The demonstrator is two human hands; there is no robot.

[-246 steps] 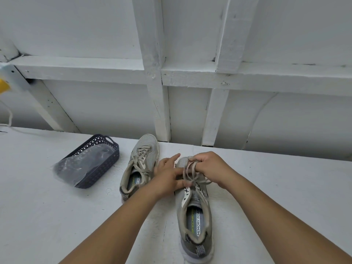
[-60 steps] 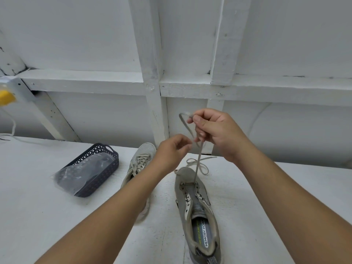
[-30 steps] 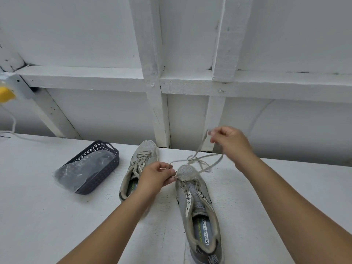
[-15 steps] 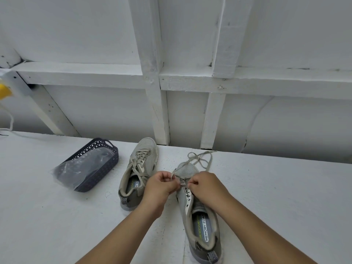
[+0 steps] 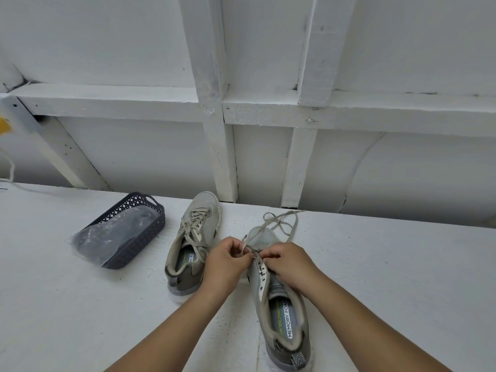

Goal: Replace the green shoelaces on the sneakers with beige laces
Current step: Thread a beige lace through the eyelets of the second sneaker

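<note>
At sneaker (image 5: 279, 296) toe — both hands (pinching) lace (image 5: 281, 224)

Place: plain workshop or shed.
Evidence: white-painted timber wall framing (image 5: 212, 108) at far side; rough white bench (image 5: 80, 304) near.

Fingertips of left hand (image 5: 224, 260) and right hand (image 5: 288, 261) curled inward at frame centre; exact pinch on lace (image 5: 279, 224) hidden. Near sneaker (image 5: 279, 299): front eyelets covered by hands, heel touching bottom edge. Far sneaker (image 5: 192, 242): heel side partly behind left wrist. Basket (image 5: 134, 237) contents masked by cloudy plastic bag (image 5: 107, 237); unidentifiable. Yellow object (image 5: 4, 126) cut off at left edge. Both forearms cropped by bottom edge.
</note>
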